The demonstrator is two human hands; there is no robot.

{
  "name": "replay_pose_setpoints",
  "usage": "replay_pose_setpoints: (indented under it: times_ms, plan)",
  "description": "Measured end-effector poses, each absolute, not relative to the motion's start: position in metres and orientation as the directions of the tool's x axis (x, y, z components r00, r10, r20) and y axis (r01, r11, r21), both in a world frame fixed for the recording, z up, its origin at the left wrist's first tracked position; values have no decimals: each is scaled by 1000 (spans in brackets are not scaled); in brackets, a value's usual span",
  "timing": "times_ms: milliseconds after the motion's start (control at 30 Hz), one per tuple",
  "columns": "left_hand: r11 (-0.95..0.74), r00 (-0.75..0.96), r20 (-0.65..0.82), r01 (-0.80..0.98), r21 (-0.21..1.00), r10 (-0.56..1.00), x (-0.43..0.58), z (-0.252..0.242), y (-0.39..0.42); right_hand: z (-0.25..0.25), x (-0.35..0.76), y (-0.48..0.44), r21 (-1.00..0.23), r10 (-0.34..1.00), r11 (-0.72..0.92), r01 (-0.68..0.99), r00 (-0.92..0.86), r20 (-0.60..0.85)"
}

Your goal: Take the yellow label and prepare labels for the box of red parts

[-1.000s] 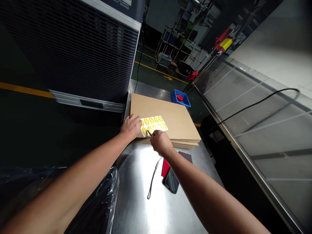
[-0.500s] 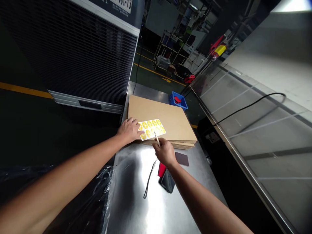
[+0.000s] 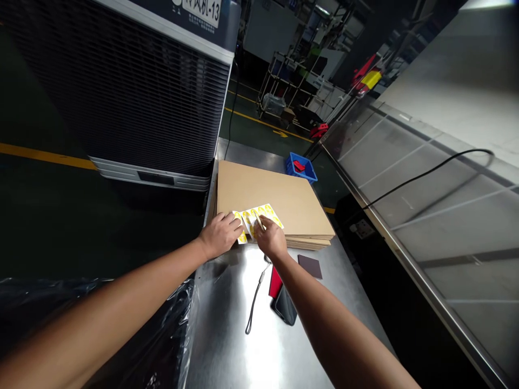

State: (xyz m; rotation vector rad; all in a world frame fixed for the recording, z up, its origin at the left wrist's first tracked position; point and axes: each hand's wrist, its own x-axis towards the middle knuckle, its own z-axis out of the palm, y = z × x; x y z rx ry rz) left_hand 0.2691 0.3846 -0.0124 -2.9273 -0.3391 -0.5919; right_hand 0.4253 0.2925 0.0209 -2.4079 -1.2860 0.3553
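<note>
At the front edge of the cardboard stack [image 3: 279, 189], a pale pen-like tool [image 3: 260, 221] is grasped by the right grip [image 3: 272, 240], and a narrow sticker strip [image 3: 242, 237] by the left grip [image 3: 221, 236].

The strip is parted by a slit from the yellow sticker sheet [image 3: 269, 210], which is laid on the stack and partly hidden by the right grip; whether it is touched by the tool's tip cannot be told. The stack is borne by a metal worktop [image 3: 227, 319], where a looped cord [image 3: 253, 302], a red item [image 3: 274, 282], a black phone-like object [image 3: 286, 308] and a dark square [image 3: 310, 266] are also laid. Beyond the stack, red pieces [image 3: 299, 166] are held in a blue basket [image 3: 310, 173].
</note>
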Motion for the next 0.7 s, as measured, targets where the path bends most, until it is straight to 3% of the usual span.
replay_pose_setpoints:
  times_ms: [200,300,400,467,533,633,700]
  plan:
    - [-977,830,519,208,55,206,246,-9,380,23,429,292,-410,832,-527,744,551,-71]
    - [-947,769,560,192,259,309,231,2,369,22,431,290,-399,836,-524,752,545,-70]
    - [-788,637,531,208,580,559,219,11,353,19,431,288,-395,842,-512,763,536,-57]
    - [-530,469,379,244,813,798,213,13,342,16,429,285,-370,860,-484,793,509,-33]
    - [-169,293,98,225,960,951,208,15,331,12,428,284,-284,890,-434,855,455,9]
    - [287,177,-296,75,955,939,201,19,315,12,426,277,-155,917,-384,910,396,52]
    - [446,181,-434,-29,895,882,197,26,304,17,422,262,-132,918,-382,915,393,61]
